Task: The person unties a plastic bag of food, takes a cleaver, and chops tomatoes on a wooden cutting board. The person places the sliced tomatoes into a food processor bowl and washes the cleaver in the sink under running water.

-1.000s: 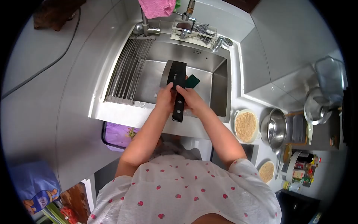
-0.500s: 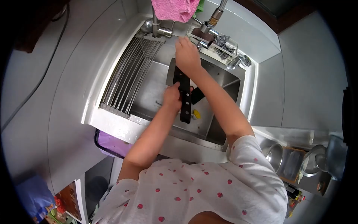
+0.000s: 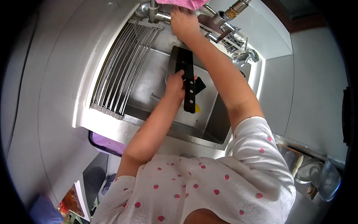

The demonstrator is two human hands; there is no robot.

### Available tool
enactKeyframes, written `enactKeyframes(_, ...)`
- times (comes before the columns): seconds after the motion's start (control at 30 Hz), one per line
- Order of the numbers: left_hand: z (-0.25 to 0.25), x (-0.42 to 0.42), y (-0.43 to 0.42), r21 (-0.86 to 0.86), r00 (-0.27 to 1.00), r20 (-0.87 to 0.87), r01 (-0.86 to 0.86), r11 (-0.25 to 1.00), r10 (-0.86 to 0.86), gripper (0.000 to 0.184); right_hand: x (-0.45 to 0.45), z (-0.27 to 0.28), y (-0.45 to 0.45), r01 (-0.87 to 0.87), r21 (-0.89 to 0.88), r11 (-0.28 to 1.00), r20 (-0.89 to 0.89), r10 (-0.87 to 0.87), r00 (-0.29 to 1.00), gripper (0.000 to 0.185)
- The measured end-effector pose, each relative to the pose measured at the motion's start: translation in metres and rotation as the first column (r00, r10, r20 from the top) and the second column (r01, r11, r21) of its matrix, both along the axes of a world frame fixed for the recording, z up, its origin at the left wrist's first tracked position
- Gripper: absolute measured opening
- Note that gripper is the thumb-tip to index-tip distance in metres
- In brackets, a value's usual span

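Note:
My left hand (image 3: pixel 175 85) is closed around the kitchen knife (image 3: pixel 190 93) where its riveted black handle meets the wide dark blade. The knife is held over the sink (image 3: pixel 145 71), its handle pointing toward me and its blade toward the faucet. At the back of the sink, my right hand (image 3: pixel 184 22) reaches up to the lower edge of a pink cloth (image 3: pixel 182 3). Its fingers are bent against the cloth, and their tips are partly hidden. A black item (image 3: pixel 200 86) and a yellow piece (image 3: pixel 197 108) lie in the basin beyond the knife.
A metal roll-up drying rack (image 3: pixel 125 67) covers the sink's left side. Behind the basin stand the faucet (image 3: pixel 220 18) and a caddy with scouring pads (image 3: pixel 233 43). A lilac-lined bin (image 3: pixel 106 141) is below left; metal bowls (image 3: pixel 309 171) sit at lower right.
My right hand has moved from above the knife blade up and back to the pink cloth. My left hand still grips the knife. The whole view has shifted slightly.

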State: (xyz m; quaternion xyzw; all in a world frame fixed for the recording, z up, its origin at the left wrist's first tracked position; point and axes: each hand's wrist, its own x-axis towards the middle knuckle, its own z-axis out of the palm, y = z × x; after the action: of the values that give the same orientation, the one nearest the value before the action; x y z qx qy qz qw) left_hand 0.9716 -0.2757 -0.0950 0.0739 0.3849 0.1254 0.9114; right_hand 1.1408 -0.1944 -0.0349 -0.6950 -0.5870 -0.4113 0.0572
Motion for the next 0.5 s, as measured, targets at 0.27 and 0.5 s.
enactKeyframes(0.27, -0.009, 0.011, -0.002, -0.081, 1.0, -0.014, -0.025, 0.996, 0.024, 0.024, 0.002, -0.006, -0.004, 0.089, -0.096, 0.991, -0.095, -0.099, 0.991, 0.03)
enactKeyframes(0.5, -0.039, 0.016, -0.004, -0.134, 0.999, 0.018, -0.028, 0.991, 0.031, 0.021, -0.054, 0.029, -0.068, -0.153, -0.296, 0.943, -0.954, -0.284, 0.097, 0.02)
